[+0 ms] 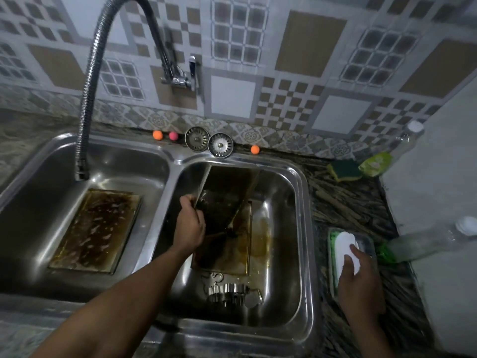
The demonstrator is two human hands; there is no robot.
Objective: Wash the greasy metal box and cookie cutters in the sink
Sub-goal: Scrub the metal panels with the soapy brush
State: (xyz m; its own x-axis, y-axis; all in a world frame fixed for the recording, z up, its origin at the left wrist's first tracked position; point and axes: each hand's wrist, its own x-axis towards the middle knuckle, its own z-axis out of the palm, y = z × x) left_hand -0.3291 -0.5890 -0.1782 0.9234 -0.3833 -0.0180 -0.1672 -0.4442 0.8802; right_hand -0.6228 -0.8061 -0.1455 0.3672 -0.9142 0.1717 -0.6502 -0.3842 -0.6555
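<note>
Well, from my remote seat I start at the left basin, where a greasy flat tray [95, 228] lies on the bottom under the hanging tap hose [85, 99]. In the right basin of the sink [304, 202] stands the metal box [227, 192]. It is tilted up, with its long axis running from the near side toward the far wall. The left hand [189, 226] grips its left edge, fingers curled round the rim, steadying it. The cookie cutters [229, 290] sit heaped at the near edge of that same basin, just beside the box's near end and untouched.

What the next move turns on, I judge, is that the box lies to the left of the right hand [358, 280], across the sink rim. That hand is out on the counter at the right edge. Its fingers lie slightly bent over a white scrubber [344, 244] in a small dish [366, 240]. Whether they actually clasp it I cannot tell. A plastic bottle [426, 244] lies beyond.
</note>
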